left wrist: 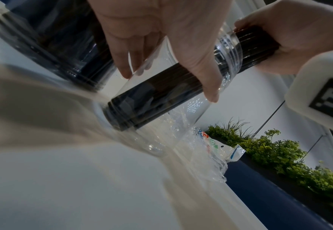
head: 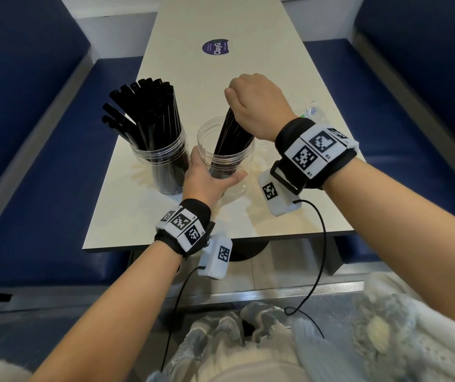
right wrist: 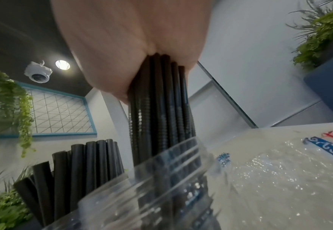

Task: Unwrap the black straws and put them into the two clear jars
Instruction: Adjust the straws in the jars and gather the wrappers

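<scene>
The right hand (head: 259,106) is clenched around the top of a straw bundle (head: 233,139) whose lower end sits in the near jar (head: 225,158). The left hand (head: 207,180) wraps that jar's side on the counter (head: 289,202). The bundle stands nearly upright, leaning away. Just left stands the full jar (head: 163,166); a crumpled wrapper (head: 313,111) lies to the right.

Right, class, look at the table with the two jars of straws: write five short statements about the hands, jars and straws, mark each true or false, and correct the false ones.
1. The right hand grips a bundle of black straws. True.
2. The left hand lies flat on the table. False: it holds the near jar.
3. The far jar is empty. False: it is full of straws.
4. The bundle's lower end is inside the near jar. True.
5. A clear wrapper lies on the table. True.
</scene>
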Available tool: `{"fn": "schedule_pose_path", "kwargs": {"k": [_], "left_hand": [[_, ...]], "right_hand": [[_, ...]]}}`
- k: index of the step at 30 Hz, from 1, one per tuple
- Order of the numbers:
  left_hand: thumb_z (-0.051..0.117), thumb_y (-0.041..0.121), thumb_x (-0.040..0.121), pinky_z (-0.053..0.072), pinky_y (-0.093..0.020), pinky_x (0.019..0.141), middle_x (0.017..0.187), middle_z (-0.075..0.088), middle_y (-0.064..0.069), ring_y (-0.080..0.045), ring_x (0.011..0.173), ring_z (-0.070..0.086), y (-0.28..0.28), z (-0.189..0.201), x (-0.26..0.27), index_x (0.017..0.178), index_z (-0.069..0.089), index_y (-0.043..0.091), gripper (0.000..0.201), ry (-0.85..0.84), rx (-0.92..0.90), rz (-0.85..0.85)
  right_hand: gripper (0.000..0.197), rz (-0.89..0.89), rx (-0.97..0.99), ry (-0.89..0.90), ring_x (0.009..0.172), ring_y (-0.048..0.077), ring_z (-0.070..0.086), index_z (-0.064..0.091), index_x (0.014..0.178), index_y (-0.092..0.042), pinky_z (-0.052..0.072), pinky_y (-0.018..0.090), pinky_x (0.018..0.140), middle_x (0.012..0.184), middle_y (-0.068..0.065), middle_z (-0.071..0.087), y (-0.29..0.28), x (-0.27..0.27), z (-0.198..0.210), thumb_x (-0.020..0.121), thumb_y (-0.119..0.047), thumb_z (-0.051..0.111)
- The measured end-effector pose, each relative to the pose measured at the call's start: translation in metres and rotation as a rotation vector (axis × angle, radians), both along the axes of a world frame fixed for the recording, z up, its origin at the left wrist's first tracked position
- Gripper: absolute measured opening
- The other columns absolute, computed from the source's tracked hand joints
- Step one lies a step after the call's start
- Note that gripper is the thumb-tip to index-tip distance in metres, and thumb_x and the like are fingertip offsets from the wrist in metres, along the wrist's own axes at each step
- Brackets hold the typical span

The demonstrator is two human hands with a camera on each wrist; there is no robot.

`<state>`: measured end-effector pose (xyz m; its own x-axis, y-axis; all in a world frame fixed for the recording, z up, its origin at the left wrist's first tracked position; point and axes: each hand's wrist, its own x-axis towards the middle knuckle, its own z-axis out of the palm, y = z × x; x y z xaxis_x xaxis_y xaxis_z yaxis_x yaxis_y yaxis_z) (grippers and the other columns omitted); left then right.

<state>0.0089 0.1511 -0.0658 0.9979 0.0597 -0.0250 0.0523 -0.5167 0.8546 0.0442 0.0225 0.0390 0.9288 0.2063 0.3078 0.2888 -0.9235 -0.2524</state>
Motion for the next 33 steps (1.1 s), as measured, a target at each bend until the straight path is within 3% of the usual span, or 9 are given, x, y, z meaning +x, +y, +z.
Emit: {"fn": "schedule_pose_path", "kwargs": {"k": [5,9,12,15,19,22,27,29,33], "left_hand": [[0.083,0.044,0.061,0.035,-0.020,0.096,0.134,0.052,-0.010,-0.022,0.127,0.046,0.000,0.002,0.002,0.138,0.032,0.006,0.099,0.030,0.042,0.007],[0.078,0.051,0.064,0.035,-0.032,0.107,0.142,0.044,-0.016,-0.026,0.134,0.039,0.001,0.006,-0.004,0.144,0.022,0.003,0.109,0.104,0.103,-0.027],[0.080,0.047,0.063,0.037,-0.031,0.107,0.145,0.042,-0.015,-0.024,0.133,0.042,0.013,0.007,-0.010,0.147,0.019,0.005,0.112,0.158,0.073,-0.058],[0.082,0.035,0.068,0.045,-0.034,0.101,0.138,0.048,-0.014,-0.024,0.120,0.053,0.035,0.011,-0.015,0.140,0.033,0.004,0.093,0.200,0.071,-0.043],[0.079,0.032,0.071,0.041,-0.029,0.081,0.107,0.053,-0.007,-0.021,0.099,0.052,0.076,0.018,-0.011,0.120,0.046,0.005,0.065,0.190,0.115,0.050],[0.082,0.036,0.066,0.037,-0.028,0.082,0.115,0.046,-0.008,-0.020,0.104,0.047,0.098,0.023,0.003,0.120,0.037,0.008,0.076,0.168,0.086,0.135],[0.089,0.027,0.056,0.033,-0.027,0.104,0.145,0.033,-0.009,-0.017,0.129,0.037,0.101,0.018,0.027,0.140,0.015,0.012,0.114,0.102,-0.095,0.135],[0.091,0.023,0.052,0.034,-0.025,0.106,0.142,0.042,-0.007,-0.014,0.128,0.042,0.096,0.017,0.030,0.141,0.017,0.007,0.118,0.047,-0.164,0.126],[0.086,0.044,0.033,0.046,-0.041,0.102,0.124,0.061,-0.006,-0.018,0.114,0.059,0.091,0.012,0.030,0.134,0.031,0.010,0.120,-0.030,-0.241,0.138]], "right_hand": [[0.042,0.005,-0.020,-0.015,0.102,0.033,0.048,0.054,0.099,0.001,0.034,0.039,0.086,0.107,0.020,0.058,0.001,0.001,0.001,0.101,-0.027,0.022],[0.041,-0.009,-0.003,0.002,0.101,0.031,0.048,0.055,0.097,-0.002,0.033,0.035,0.082,0.106,0.016,0.059,0.001,0.002,0.002,0.099,-0.027,0.023],[0.047,-0.002,-0.004,-0.004,0.110,0.026,0.047,0.060,0.105,-0.009,0.030,0.033,0.088,0.118,0.007,0.060,0.003,0.001,0.003,0.096,-0.035,0.022],[0.058,0.007,0.004,-0.008,0.124,0.021,0.044,0.058,0.119,-0.020,0.025,0.039,0.104,0.131,-0.001,0.056,0.003,-0.002,0.005,0.087,-0.050,0.021],[0.061,0.010,0.091,-0.056,0.123,0.021,0.046,0.056,0.123,-0.018,0.028,0.036,0.104,0.131,-0.001,0.056,0.002,-0.015,0.011,0.084,-0.055,0.026],[0.045,0.010,0.197,-0.140,0.120,0.023,0.049,0.058,0.119,-0.012,0.032,0.034,0.102,0.126,0.003,0.059,0.005,-0.028,0.012,0.088,-0.038,0.037],[0.031,0.105,0.299,-0.206,0.109,0.027,0.054,0.063,0.101,-0.006,0.041,0.039,0.094,0.110,0.010,0.063,0.029,-0.052,0.004,0.085,-0.025,0.046],[0.031,0.153,0.306,-0.226,0.103,0.029,0.056,0.064,0.096,-0.004,0.044,0.041,0.089,0.104,0.012,0.064,0.041,-0.060,0.000,0.083,-0.025,0.045],[0.027,0.212,0.287,-0.195,0.101,0.032,0.056,0.064,0.097,-0.003,0.046,0.043,0.085,0.103,0.014,0.063,0.065,-0.065,-0.001,0.082,-0.020,0.050]]}}
